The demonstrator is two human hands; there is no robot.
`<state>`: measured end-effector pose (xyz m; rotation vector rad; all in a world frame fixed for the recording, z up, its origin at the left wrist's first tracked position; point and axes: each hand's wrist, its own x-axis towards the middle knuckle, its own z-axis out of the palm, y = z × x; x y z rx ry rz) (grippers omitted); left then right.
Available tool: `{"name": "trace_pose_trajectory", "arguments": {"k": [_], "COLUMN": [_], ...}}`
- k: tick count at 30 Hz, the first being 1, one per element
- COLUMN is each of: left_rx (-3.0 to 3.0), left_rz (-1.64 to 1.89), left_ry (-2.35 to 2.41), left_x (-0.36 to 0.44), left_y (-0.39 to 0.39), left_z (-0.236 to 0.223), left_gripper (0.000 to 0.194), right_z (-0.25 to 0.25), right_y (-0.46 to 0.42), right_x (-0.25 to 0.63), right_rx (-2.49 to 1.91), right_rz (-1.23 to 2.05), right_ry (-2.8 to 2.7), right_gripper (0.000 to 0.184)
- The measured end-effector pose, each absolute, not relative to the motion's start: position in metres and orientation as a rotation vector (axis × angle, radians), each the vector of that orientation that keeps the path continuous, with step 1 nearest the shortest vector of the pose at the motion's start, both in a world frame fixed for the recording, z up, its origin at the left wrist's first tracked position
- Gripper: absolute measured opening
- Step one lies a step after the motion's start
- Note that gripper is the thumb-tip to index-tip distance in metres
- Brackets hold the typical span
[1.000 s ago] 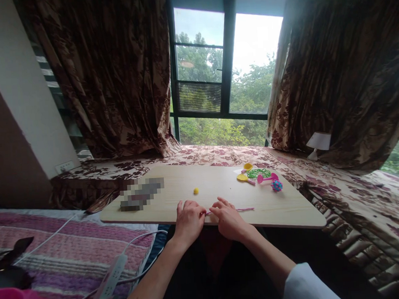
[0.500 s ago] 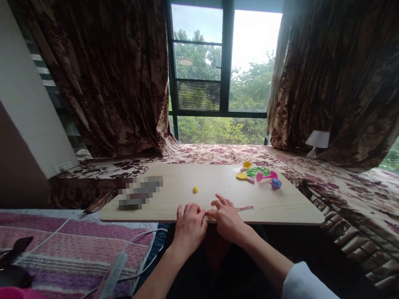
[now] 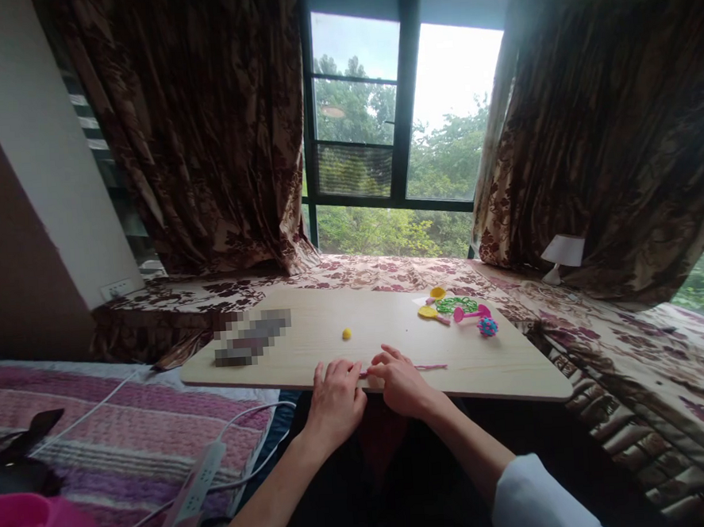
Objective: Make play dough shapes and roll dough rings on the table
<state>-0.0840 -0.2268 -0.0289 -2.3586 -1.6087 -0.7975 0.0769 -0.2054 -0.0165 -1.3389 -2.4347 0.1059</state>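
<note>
A thin pinkish-purple strand [image 3: 433,367], perhaps modelling clay, lies crosswise near the front edge of the pale wooden table [image 3: 308,322]. My left hand [image 3: 337,403] rests at its left end, fingers bent forward onto the tabletop; its fingertips partly hide that end. Close beside it, my right hand [image 3: 402,380] lies over the middle of the strand with its fingers apart, palm down. The strand's right part sticks out past this hand. A small yellow ball [image 3: 347,334] sits on the table beyond my hands.
Toward the back right are yellow scoop-like pieces [image 3: 430,312], green looped string [image 3: 457,305], a pink plastic piece [image 3: 473,313] and a blue-pink knobbly ball [image 3: 488,327]. A blurred-out object [image 3: 252,337] is at left. A power strip [image 3: 195,488] lies below left.
My fingers have shifted slightly over the strand: the right hand's moved in to touch the left's, then apart again. The yellow ball and other items stay put; the view has moved a little.
</note>
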Motion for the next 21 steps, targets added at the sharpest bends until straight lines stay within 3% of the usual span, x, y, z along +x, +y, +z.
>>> {"name": "trace_pose_trajectory", "arguments": {"k": [5,14,21], "left_rx": [-2.331,-2.317,-2.339], "left_rz": [-0.792,-0.793,-0.809], "left_ry": [-1.564,-1.544,-1.586], "left_x": [-0.089,-0.092,-0.097], "left_y": [-0.231,-0.232,-0.241], "left_z": [-0.027,-0.025,-0.029], "left_gripper": [0.028,0.029,0.029], "right_z": [-0.016,-0.002,-0.007], "right_y": [-0.202,-0.198,-0.227], "right_x": [0.075,0.061,0.055], "right_rx": [-1.315,-1.393,-1.411], "right_rz": [0.101,0.041,-0.189], "right_ry": [-2.434,-2.485,-2.546], "right_gripper": [0.042,0.027,0.034]}}
